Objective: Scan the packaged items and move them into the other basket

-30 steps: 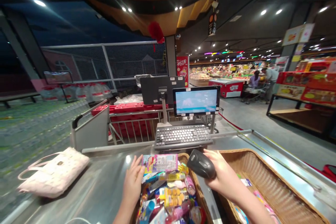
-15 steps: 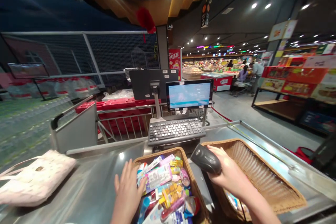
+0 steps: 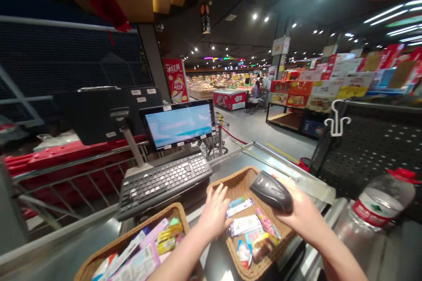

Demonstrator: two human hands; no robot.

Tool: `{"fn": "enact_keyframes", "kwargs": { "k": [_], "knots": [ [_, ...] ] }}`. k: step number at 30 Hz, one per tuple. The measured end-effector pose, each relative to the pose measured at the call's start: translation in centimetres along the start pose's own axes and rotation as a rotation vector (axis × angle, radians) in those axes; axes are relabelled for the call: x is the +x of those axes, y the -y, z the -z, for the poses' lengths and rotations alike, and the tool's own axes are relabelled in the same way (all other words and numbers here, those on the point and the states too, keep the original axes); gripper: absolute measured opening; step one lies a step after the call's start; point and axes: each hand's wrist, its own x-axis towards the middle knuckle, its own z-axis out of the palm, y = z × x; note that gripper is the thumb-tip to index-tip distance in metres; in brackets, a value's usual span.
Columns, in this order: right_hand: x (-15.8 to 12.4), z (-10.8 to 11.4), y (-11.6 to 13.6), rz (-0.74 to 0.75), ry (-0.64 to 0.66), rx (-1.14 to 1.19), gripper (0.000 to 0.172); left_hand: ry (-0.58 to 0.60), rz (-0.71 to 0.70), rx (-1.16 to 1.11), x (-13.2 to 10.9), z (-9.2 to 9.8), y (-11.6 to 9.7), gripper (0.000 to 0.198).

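My right hand [image 3: 295,199] grips a black handheld scanner [image 3: 272,191] above the right side of a wicker basket [image 3: 242,180]. Several wrapped snacks lie in that basket, among them a white and purple packet [image 3: 244,225] and a brown and yellow packet [image 3: 263,246]. At the basket's left rim is my left hand [image 3: 216,210], fingers spread, with nothing seen in it. A second wicker basket [image 3: 180,213], full of colourful packets, stands at the lower left, partly behind my left forearm.
A keyboard [image 3: 165,180] and a lit monitor [image 3: 181,124] stand beyond the baskets. To the right are a large plastic bottle [image 3: 379,206] and a white hook [image 3: 336,118] on a black perforated panel. People stand far off by a red freezer.
The view has turned right. My left hand has moved from the full basket to the right basket, whose packets now show more. The scanner remains in my right hand.
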Motion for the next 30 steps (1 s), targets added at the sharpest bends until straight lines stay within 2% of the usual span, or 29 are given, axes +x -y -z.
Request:
{"fn": "enact_keyframes", "kwargs": {
  "k": [4,8,10,14,21,26,30],
  "knots": [
    [-0.2,1.0,-2.4,-0.056,0.009,0.014,0.048,0.26,-0.093,0.053,6.2,-4.2,-1.3,0.053],
    [0.1,1.3,-4.6,-0.101,0.031,0.012,0.05,0.42,-0.175,0.049,10.6,-8.3,-2.2,0.046],
    [0.2,1.4,-5.5,-0.11,0.037,0.009,0.051,0.463,-0.178,0.046,12.1,-10.2,-2.7,0.042],
    [0.6,1.8,-6.9,-0.144,0.057,0.011,0.054,0.452,-0.181,0.018,14.2,-13.0,-3.9,0.055],
    [1.1,2.5,-8.4,-0.184,0.07,0.011,0.059,0.386,-0.247,-0.081,16.5,-15.3,-5.1,0.046],
    [1.2,2.7,-8.9,-0.2,0.077,0.005,0.061,0.45,-0.303,-0.074,17.4,-15.4,-4.3,0.043],
    [1.2,2.7,-9.1,-0.199,0.082,-0.004,0.058,0.523,-0.336,-0.046,16.9,-15.1,-3.0,0.062]
  ]
}}
